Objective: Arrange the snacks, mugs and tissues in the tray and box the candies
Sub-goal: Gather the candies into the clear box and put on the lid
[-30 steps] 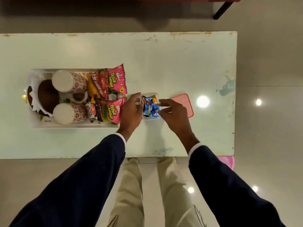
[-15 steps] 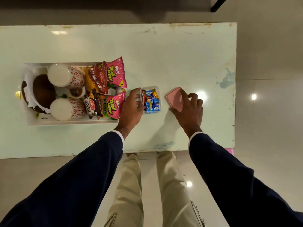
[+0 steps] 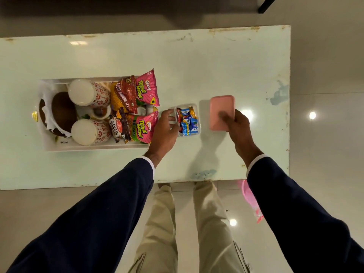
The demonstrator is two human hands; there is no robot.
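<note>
A small clear box [image 3: 197, 119] filled with blue and orange candies [image 3: 187, 121] stands on the table, just right of the white tray [image 3: 94, 147]. My left hand [image 3: 164, 131] grips the box's left wall with thumb and fingers. My right hand [image 3: 239, 127] holds the pink lid [image 3: 221, 109] lifted off the table, to the right of the box. The tray holds two flowered mugs [image 3: 88, 92] [image 3: 89, 132], several snack packets [image 3: 137, 91] and white tissues [image 3: 47, 111] around a brown bowl.
The pale green table [image 3: 197, 66] ends close to my right hand at its right edge and near my legs at the front. A pink object [image 3: 250, 200] lies on the floor under the right front corner. A dark furniture leg [image 3: 267, 4] is beyond the table.
My right hand left the box, reached right to the pink lid and picked it up off the table. My left hand stayed on the box's left side.
</note>
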